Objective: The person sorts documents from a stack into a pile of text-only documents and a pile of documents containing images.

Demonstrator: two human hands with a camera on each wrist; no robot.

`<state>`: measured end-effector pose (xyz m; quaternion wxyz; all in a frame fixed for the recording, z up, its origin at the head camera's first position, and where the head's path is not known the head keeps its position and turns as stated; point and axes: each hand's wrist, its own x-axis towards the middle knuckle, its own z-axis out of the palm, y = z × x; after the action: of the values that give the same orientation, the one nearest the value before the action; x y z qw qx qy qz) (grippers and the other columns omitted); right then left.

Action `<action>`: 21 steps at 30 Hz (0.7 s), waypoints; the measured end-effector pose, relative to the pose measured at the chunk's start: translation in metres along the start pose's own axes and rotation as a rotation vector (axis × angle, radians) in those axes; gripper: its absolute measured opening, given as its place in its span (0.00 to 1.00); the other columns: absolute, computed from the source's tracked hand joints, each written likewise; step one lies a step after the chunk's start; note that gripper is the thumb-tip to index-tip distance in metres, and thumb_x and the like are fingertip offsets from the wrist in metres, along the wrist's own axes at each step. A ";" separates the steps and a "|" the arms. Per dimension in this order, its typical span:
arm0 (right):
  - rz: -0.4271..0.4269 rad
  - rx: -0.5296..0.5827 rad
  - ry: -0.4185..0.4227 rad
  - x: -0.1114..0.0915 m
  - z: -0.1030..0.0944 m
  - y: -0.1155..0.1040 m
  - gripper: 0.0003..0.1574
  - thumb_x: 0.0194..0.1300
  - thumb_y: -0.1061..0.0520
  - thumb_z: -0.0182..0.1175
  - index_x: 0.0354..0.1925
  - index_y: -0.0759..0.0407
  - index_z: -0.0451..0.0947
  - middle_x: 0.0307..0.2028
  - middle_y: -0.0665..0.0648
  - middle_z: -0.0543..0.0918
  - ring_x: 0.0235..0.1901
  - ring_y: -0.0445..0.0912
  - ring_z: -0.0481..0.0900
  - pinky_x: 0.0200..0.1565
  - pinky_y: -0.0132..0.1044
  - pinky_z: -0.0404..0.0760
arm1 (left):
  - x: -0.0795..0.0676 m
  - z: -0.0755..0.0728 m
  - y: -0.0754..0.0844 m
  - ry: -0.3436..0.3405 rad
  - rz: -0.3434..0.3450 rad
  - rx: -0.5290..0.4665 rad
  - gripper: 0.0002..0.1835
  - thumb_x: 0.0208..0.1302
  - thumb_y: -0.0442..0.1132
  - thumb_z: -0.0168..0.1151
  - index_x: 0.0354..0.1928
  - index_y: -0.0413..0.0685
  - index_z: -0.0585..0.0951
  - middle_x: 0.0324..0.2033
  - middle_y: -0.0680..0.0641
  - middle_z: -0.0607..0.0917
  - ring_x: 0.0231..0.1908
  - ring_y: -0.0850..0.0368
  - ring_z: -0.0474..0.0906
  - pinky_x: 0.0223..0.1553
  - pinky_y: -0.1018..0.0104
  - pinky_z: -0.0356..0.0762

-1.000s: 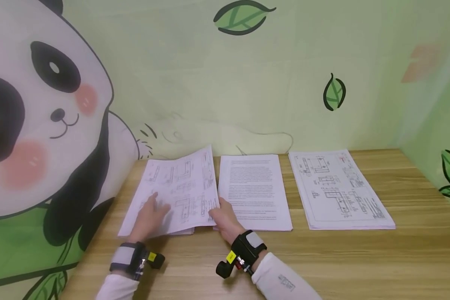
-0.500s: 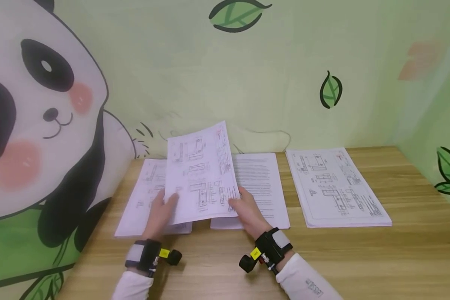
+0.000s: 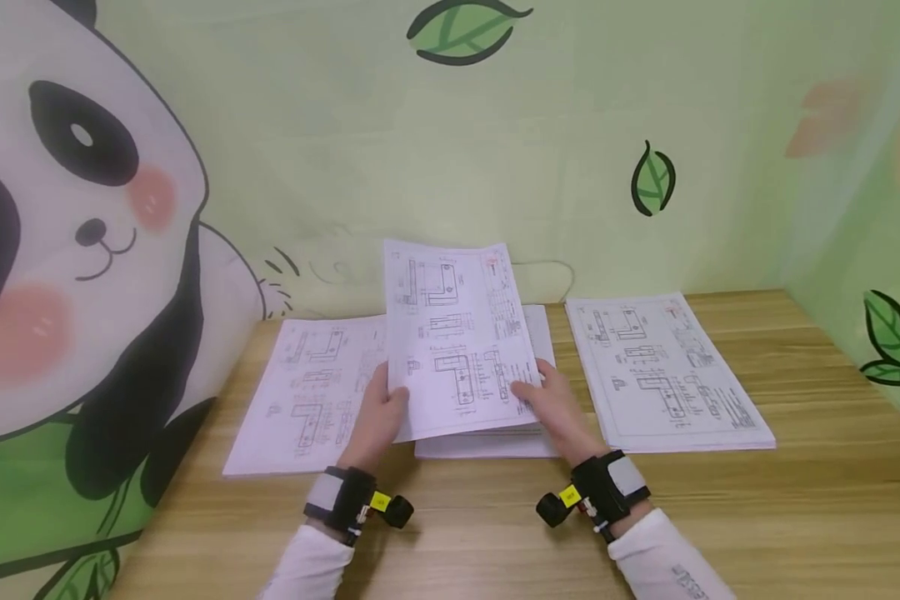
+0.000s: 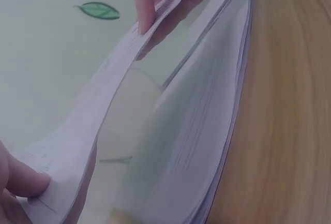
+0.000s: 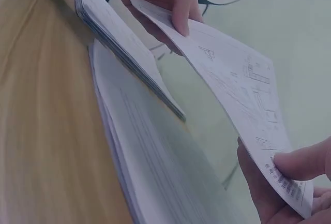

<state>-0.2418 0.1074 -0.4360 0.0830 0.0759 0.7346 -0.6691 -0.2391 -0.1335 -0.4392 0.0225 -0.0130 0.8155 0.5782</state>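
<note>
A white sheet of paper printed with a technical drawing (image 3: 465, 333) is held up off the table between both hands. My left hand (image 3: 375, 421) pinches its lower left edge, thumb on the printed face. My right hand (image 3: 562, 410) grips the lower right edge the same way. In both wrist views the sheet sags between the hands, with a gap beneath it; whether it is one sheet or a few I cannot tell. Directly below lies the middle stack of text pages (image 3: 487, 443), mostly hidden by the raised sheet in the head view.
On the left is a stack of drawing sheets (image 3: 300, 400), its right edge partly covered. Another drawing stack (image 3: 667, 379) lies to the right. The wooden table (image 3: 480, 533) meets a green wall (image 3: 345, 150) with a panda picture at the back.
Both hands have lifted the drawing sheet off the left stack and carried it rightward, over the middle stack. The left stack's top drawing is now exposed.
</note>
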 end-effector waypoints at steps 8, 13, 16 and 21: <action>0.020 -0.071 0.037 -0.005 -0.037 -0.005 0.33 0.69 0.57 0.46 0.69 0.60 0.54 0.62 0.62 0.71 0.61 0.54 0.68 0.65 0.52 0.65 | 0.003 0.032 0.015 -0.041 0.031 -0.027 0.30 0.70 0.38 0.42 0.72 0.52 0.50 0.72 0.46 0.56 0.71 0.51 0.51 0.72 0.49 0.50; -0.016 -0.080 0.071 -0.009 -0.054 -0.001 0.30 0.70 0.57 0.45 0.68 0.59 0.55 0.60 0.62 0.72 0.57 0.53 0.72 0.60 0.49 0.71 | 0.007 0.048 0.020 -0.050 0.023 -0.051 0.30 0.69 0.37 0.45 0.71 0.51 0.53 0.69 0.45 0.62 0.66 0.50 0.60 0.70 0.47 0.55; -0.012 -0.081 0.086 -0.013 -0.066 0.001 0.31 0.71 0.56 0.44 0.69 0.59 0.54 0.61 0.63 0.71 0.59 0.54 0.70 0.62 0.49 0.69 | 0.008 0.060 0.021 -0.075 0.037 -0.074 0.27 0.69 0.36 0.47 0.69 0.50 0.59 0.64 0.44 0.70 0.58 0.49 0.69 0.63 0.48 0.65; 0.005 -0.097 0.101 -0.020 -0.091 0.004 0.33 0.72 0.54 0.43 0.71 0.60 0.50 0.65 0.64 0.67 0.63 0.55 0.66 0.65 0.51 0.65 | 0.011 0.080 0.023 -0.144 0.030 -0.105 0.25 0.68 0.39 0.50 0.66 0.51 0.64 0.55 0.42 0.79 0.45 0.52 0.78 0.44 0.59 0.78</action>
<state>-0.2234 0.1986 -0.4273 0.0511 0.1072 0.7692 -0.6278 -0.2496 -0.0504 -0.4441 0.0716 0.0398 0.7804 0.6199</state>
